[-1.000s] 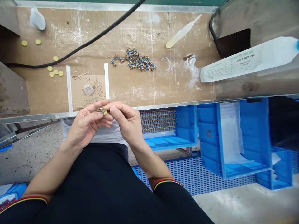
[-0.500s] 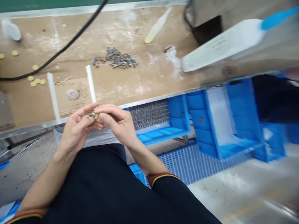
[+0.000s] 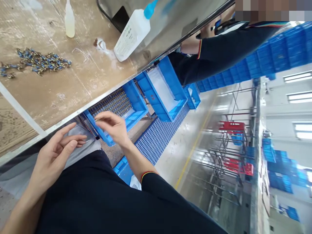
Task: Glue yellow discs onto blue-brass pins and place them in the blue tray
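1. Hands are pulling apart compared with the earlier view, where they met over one small piece, and the whole scene is swinging sideways as the head turns toward the room.
2. Left hand (image 3: 55, 156) is hanging open over a grey cloth (image 3: 81, 143), fingers spread wide and holding nothing.
3. Right hand (image 3: 112, 128) is hovering over a blue crate (image 3: 136, 100), its fingertips (image 3: 102, 116) closing narrowly around what seems a tiny part, too small to be sure.
4. Rows of small parts (image 3: 112, 102) are lying in that crate, just below the metal bench edge (image 3: 85, 112).
5. Cardboard-covered bench (image 3: 73, 94) is carrying a loose pile of blue-and-brass parts (image 3: 36, 61), a small bottle (image 3: 69, 22) and a blue-capped glue bottle (image 3: 133, 35).
6. Beyond, a co-worker's dark sleeve (image 3: 219, 48) is stretching across the top, while red crates (image 3: 231, 126) are sitting on metal racks (image 3: 219, 162) beside a yellow floor line (image 3: 195, 152).
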{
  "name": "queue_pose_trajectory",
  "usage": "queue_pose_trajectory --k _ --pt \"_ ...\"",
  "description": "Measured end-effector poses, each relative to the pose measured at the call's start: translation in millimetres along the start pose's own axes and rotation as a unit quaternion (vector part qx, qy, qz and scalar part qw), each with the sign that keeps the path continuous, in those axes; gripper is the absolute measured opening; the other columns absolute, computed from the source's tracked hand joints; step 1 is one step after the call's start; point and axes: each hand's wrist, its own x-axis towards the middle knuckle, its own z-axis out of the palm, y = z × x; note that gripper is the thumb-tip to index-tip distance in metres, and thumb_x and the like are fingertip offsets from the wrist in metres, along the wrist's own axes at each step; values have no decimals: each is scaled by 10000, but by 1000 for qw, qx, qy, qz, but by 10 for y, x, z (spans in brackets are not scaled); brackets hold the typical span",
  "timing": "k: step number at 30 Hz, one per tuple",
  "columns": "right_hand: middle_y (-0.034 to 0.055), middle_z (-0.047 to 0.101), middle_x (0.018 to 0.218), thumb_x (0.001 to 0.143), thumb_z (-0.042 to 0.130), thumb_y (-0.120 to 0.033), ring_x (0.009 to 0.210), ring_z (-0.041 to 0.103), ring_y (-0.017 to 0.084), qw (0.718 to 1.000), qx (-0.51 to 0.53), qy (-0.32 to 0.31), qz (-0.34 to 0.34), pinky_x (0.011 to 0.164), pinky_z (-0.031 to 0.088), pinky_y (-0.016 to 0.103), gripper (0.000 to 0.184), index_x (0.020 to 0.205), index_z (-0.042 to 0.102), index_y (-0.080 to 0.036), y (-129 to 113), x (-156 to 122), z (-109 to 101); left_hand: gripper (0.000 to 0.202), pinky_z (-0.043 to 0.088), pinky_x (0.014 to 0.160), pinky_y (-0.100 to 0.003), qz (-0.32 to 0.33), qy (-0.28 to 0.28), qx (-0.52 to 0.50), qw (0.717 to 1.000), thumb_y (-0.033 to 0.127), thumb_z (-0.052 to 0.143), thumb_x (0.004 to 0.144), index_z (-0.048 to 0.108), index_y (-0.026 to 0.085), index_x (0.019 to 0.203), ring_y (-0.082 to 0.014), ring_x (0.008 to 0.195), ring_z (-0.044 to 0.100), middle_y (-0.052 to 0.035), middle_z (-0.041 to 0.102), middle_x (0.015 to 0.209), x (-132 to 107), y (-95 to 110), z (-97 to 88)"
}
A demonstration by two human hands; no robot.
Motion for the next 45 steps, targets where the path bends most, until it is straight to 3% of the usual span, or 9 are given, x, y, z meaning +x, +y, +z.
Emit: queue_pose_trajectory --k 2,4,7,10,15,20,24,35,45 --pt "40 902 1211 1058 809 -407 1049 833 166 975 -168 126 79 1006 705 344 247 1261 840 -270 265 126 -510 684 767 1108 -449 -5 9 26 1000 593 881 1067 709 294 1658 -308 1115 907 -76 917 1248 -4 1 -19" --pt "78 897 1301 1062 706 -324 1130 840 196 910 -322 208 160 1080 687 377 284 1307 823 -239 500 276 -1036 679 770 1099 -466 -5 22 38 999 616 878 1061 724 296 1640 -319 1128 905 -81 917 1239 -19 -22 -57" --pt "191 843 1452 1073 572 -224 1167 827 241 857 -410 229 213 1174 634 441 366 1344 805 -145 749 457 -1637 683 781 1066 -471 0 31 34 999 634 893 1038 743 299 1614 -331 1114 906 -84 918 1218 -44 -78 -106" --pt "175 816 1499 1129 611 -255 1303 784 265 815 -485 187 256 1264 580 485 301 1347 795 -159 922 562 -1902 669 781 1048 -448 -3 26 48 999 654 892 1030 764 304 1585 -325 1083 910 -81 918 1210 -62 -122 -131" --pt "110 781 1505 1117 817 -500 1359 776 296 750 -572 88 321 1189 675 571 431 1431 762 -210 1174 680 -1961 625 755 1086 -399 -23 -2 90 996 695 853 1045 794 322 1542 -317 1186 897 -73 911 1277 -97 -184 -189" --pt "123 773 1520 1121 816 -490 1339 786 293 699 -624 36 348 1155 702 549 455 1470 748 -207 1357 737 -1949 599 749 1081 -389 -31 -3 96 995 705 848 1044 815 332 1511 -312 1199 893 -71 910 1279 -141 -255 -219" --pt "120 772 1523 1127 807 -490 1331 788 287 676 -647 31 352 1151 704 544 449 1477 745 -217 1426 707 -1928 598 749 1077 -401 -35 -7 90 995 709 850 1040 820 324 1497 -321 1203 895 -81 910 1277 -148 -258 -213" --pt "118 773 1533 1134 795 -498 1345 785 286 678 -637 26 367 1171 695 550 441 1479 749 -228 1291 530 -2157 586 747 1065 -390 -41 -14 93 995 715 850 1038 826 329 1478 -307 1179 894 -73 912 1271 -119 -242 -236" --pt "120 771 1518 1124 811 -492 1313 790 280 696 -594 16 404 1126 713 524 446 1470 747 -217 1327 646 -2071 591 724 1129 -426 -47 -16 95 994 714 838 1050 811 325 1493 -321 1224 881 -76 902 1305 -142 -231 -241"
